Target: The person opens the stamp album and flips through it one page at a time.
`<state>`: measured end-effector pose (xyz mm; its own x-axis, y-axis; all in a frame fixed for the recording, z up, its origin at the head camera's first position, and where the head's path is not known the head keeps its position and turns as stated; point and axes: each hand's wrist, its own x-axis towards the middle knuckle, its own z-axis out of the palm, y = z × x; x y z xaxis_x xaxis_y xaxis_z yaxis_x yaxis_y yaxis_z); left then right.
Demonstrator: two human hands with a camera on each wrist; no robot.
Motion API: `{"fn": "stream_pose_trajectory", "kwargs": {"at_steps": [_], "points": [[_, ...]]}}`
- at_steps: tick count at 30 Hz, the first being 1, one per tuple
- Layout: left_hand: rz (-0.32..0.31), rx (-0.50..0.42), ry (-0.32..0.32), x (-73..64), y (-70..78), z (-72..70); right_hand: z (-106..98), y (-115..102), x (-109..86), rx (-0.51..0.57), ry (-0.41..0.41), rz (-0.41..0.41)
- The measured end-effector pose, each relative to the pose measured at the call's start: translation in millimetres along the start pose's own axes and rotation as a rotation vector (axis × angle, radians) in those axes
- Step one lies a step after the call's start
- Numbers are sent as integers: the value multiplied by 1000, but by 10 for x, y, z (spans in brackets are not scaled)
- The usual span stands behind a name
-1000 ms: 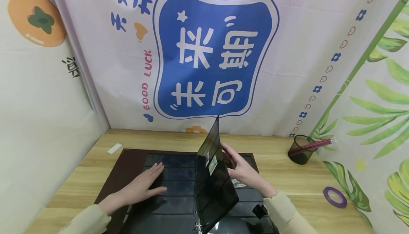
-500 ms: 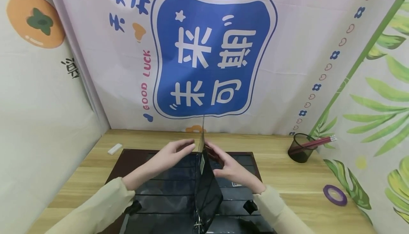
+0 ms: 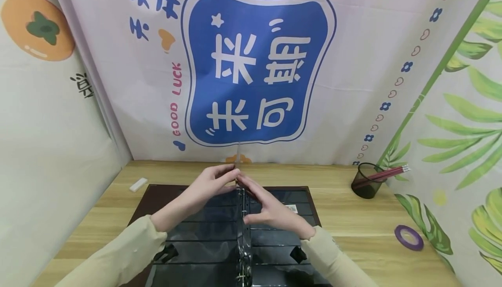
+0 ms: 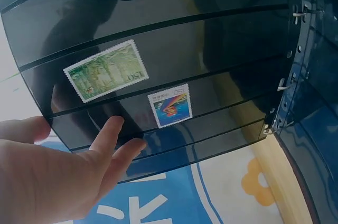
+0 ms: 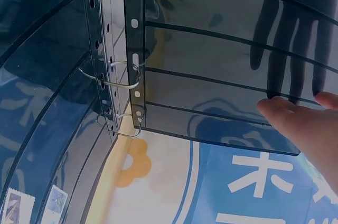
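Note:
A ring-bound stamp album point(image 3: 211, 248) lies spread on the table, with one dark page point(image 4: 227, 39) standing nearly upright from its spine. My left hand point(image 3: 204, 187) pinches the outer edge of this page, its fingers against the left face. That face carries a green stamp point(image 4: 107, 71) and a smaller colourful stamp point(image 4: 171, 106). From the other side my right hand point(image 3: 270, 208) touches the page with extended fingers, its fingertips close to the left hand's. Metal rings point(image 5: 116, 81) pass through the page's punched holes. More stamps point(image 5: 17, 209) show on the right-hand leaf.
A white eraser-like block point(image 3: 138, 184) lies at the back left of the wooden table point(image 3: 345, 221). To the right stand a mesh pencil cup point(image 3: 365, 182) with pencils and a purple tape roll point(image 3: 409, 238). A printed cloth point(image 3: 157, 82) hangs behind.
The page has swung left from a rightward lean to nearly upright, the right hand following it. My left hand has risen from the left leaf to the page's edge.

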<state>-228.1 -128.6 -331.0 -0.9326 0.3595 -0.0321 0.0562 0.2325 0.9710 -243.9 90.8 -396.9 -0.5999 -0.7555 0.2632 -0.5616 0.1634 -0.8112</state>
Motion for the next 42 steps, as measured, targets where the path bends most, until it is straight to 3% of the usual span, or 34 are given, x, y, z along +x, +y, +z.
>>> {"fn": "stream_pose_trajectory", "kwargs": {"at_steps": [7, 12, 19, 25, 30, 34, 42], "points": [[-19, -30, 14, -67, -3, -88, -19, 48, -50, -69, 4, 25], [-33, -17, 31, -163, -49, -200, -158, 201, -202, -164, 51, 67], [-10, -42, 21, -319, -175, -385, -477, 590, -540, -293, 98, 227], [-23, -55, 31, -404, -258, -477, -716, 996, -812, -356, 37, 375], [-61, -62, 59, -448, -302, -519, -815, 1174, -938, -406, -41, 470], [-89, -57, 85, -472, -325, -537, -837, 1216, -977, -438, -82, 482], [-66, -56, 80, -500, -364, -575, -818, 1227, -1003, -497, -115, 487]]}}
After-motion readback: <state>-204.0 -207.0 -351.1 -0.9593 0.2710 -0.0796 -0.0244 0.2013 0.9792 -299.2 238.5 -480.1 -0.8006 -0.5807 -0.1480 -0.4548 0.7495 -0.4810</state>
